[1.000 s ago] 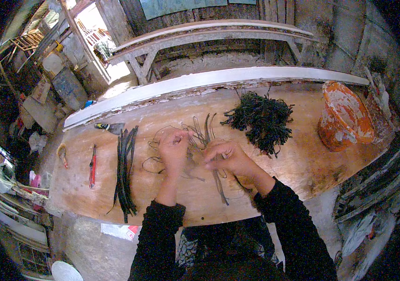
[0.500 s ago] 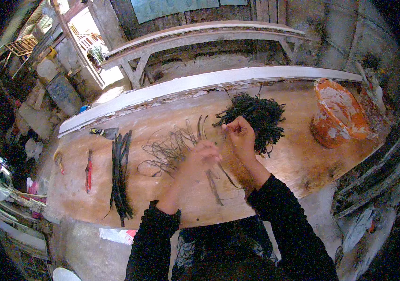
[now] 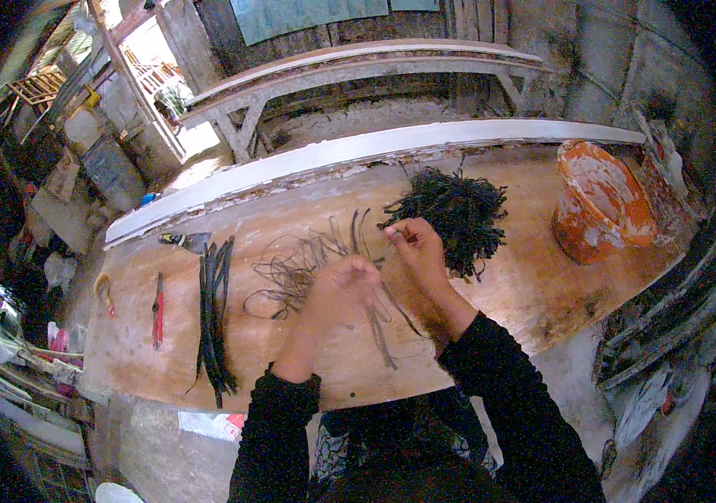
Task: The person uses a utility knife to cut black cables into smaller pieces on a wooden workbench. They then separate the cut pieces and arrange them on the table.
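My right hand [image 3: 421,251] is closed in a pinch beside a dark bundle of short black strips [image 3: 450,210]. What its fingertips hold, if anything, is too small to make out. To its left, my left hand [image 3: 343,287] is raised over a loose tangle of thin dark wire or cord [image 3: 291,272]; motion smears its fingers. A few loose dark strips [image 3: 380,335] lie on the wooden table [image 3: 307,377] under and between my hands. Further left lies a bunch of long flat black strips [image 3: 215,318].
Left of the long strips are a red-handled tool [image 3: 157,310] and a scraper [image 3: 186,241]. An orange bucket [image 3: 584,226] smeared with white stands at the right. A long white board [image 3: 358,151] runs along the far edge, with a bench [image 3: 358,71] beyond it.
My left hand has shifted slightly left and down. My right hand has moved a little left, still pinched. The view has shifted slightly; the table's things lie as before.
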Action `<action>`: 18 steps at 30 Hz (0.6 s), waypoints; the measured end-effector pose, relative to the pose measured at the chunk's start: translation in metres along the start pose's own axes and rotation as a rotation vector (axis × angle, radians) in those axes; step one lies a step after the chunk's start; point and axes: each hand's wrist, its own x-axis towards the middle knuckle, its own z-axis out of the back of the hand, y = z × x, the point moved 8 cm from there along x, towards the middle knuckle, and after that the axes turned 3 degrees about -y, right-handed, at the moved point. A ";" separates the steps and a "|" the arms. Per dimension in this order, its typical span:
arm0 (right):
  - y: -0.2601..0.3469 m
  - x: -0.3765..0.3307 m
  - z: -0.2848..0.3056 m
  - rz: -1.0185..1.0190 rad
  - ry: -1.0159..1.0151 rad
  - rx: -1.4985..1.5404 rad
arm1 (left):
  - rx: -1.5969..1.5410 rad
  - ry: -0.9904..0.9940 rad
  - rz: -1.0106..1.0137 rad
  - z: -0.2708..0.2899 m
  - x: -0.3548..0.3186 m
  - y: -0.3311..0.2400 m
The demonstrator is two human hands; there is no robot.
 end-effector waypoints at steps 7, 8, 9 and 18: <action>0.032 -0.010 -0.012 0.115 0.247 -0.198 | 0.156 -0.493 0.004 0.095 0.011 0.005; 0.042 -0.013 -0.017 0.223 0.286 -0.200 | 0.138 -0.518 -0.010 0.099 0.009 0.003; 0.052 -0.016 -0.022 0.331 0.325 -0.201 | 0.117 -0.545 -0.007 0.102 0.007 0.002; 0.094 -0.067 -0.062 0.591 0.523 -0.228 | -0.063 -0.588 -0.058 0.118 0.008 0.020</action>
